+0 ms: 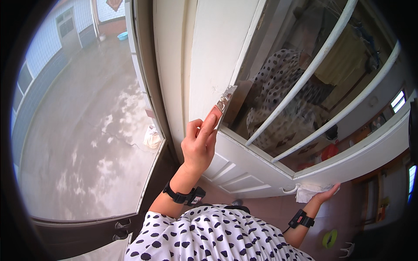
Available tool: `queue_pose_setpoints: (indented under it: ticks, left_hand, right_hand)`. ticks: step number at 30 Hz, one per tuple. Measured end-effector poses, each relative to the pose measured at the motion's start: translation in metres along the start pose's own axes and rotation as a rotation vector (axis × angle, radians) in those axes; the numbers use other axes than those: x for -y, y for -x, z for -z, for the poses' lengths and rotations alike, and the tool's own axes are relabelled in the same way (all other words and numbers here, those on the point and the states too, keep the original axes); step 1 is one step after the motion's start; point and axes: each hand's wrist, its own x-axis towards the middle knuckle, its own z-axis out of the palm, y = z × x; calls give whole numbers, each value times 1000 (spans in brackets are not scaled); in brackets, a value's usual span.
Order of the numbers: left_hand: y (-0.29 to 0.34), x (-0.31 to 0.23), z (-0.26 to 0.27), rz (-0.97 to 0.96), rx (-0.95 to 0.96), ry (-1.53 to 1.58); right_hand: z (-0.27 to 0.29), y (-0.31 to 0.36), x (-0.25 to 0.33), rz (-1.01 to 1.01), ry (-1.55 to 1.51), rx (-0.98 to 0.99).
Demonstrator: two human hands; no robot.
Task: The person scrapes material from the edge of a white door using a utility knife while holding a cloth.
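Observation:
My left hand [200, 145] is closed around a small scraper [214, 114] with an orange-pink handle, index finger stretched along it. Its tip meets a crinkled, silvery patch [227, 96] on the white door [213, 48], beside the glass pane; whether that patch is blade or residue I cannot tell. At the door's lower right edge, next to a white door handle [291, 189], my right hand [326, 194] holds a white cloth [307, 193]. The cloth lies against the door, and its folds partly hide the fingers.
White bars [307, 80] cross the door's glass pane [278, 108], which reflects a spotted garment. Left of the door frame, a window [87, 130] looks onto a paved yard with a blue basin [123, 36]. A green round object [329, 238] lies on the floor at lower right.

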Motion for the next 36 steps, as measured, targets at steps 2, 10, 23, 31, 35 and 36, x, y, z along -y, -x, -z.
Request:
queue_pose_setpoints:
  ticks: [2, 10, 23, 31, 35, 36]
  left_hand:
    - [11, 7, 1, 6, 23, -12]
    - [18, 20, 7, 27, -12, 7]
    - [20, 58, 17, 168, -167, 184]
    - [31, 75, 12, 232, -151, 313]
    - [39, 89, -1, 271, -147, 476]
    - [39, 89, -2, 272, -149, 463]
  right_hand:
    - [-1, 6, -4, 1, -7, -14]
    - [-3, 18, -11, 9, 7, -23]
    - [-12, 46, -14, -11, -8, 33]
    - [-23, 75, -23, 33, 54, -11]
    - [-38, 93, -23, 58, 93, -30]
    - [-38, 95, -22, 59, 93, -42]
